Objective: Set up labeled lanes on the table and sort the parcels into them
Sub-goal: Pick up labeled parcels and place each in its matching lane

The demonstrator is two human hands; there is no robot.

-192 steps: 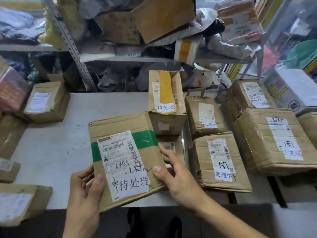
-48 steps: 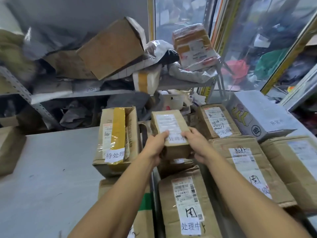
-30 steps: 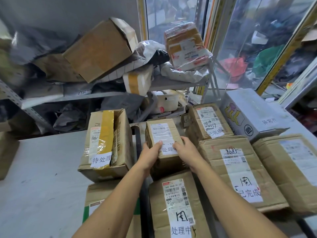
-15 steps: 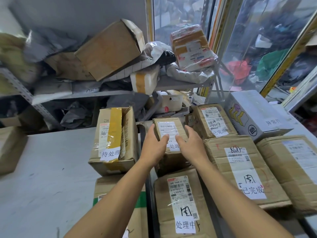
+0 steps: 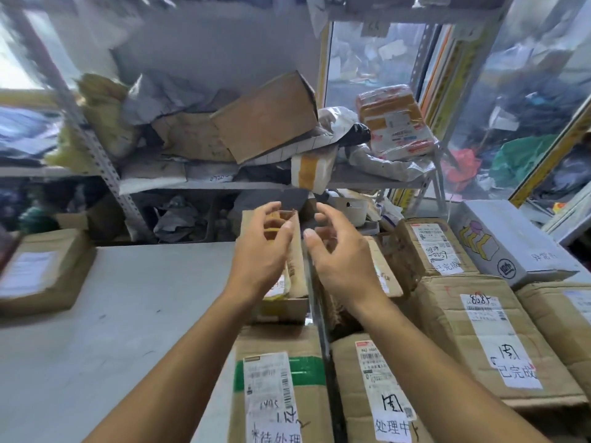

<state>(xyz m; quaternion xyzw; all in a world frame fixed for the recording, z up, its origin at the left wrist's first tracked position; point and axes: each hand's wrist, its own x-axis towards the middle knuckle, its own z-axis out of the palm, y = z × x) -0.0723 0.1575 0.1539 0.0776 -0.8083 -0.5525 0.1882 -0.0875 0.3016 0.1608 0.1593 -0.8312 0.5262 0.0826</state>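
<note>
Bare hands first: left hand [image 5: 260, 257] and right hand [image 5: 343, 266] are hovering side by side over the middle rows, both arms reaching out long from the bottom edge, wrists level, backs of the hands up. Fingers on both are loosely curled and spread, thumbs nearly facing each other across a small gap, gripping nothing. Neither looks to be touching a parcel, though the view is a bit blurred.

Under the left hand a tall yellow-taped box [image 5: 289, 282] is sitting at the head of one row. Under the right hand a small brown box [image 5: 380, 270] is lying partly hidden. Nearer the camera, a green-taped box [image 5: 275, 388] and a labelled brown box [image 5: 380, 394] are lying on either side of a dark seam [image 5: 321, 327] in the bench [image 5: 112, 314]. To the right, two more brown boxes, a far one [image 5: 431, 247] and a near one [image 5: 483, 334], are sitting in their own row, with a white printed box [image 5: 508, 241] beyond.

Risks, as a guess:
- The small brown box is lying close to the seam and crowded by neighbours, so a careless nudge could be tipping it or pushing it into the wrong row.
- The yellow-taped box is narrow and tall, so a bump from the left wrist could be toppling it.
- Handwritten labels are partly covered by the hands, so a misread could be sending a parcel to the wrong lane.

A lone brown parcel [image 5: 41, 270] is waiting at far left, probably unsorted.
</note>
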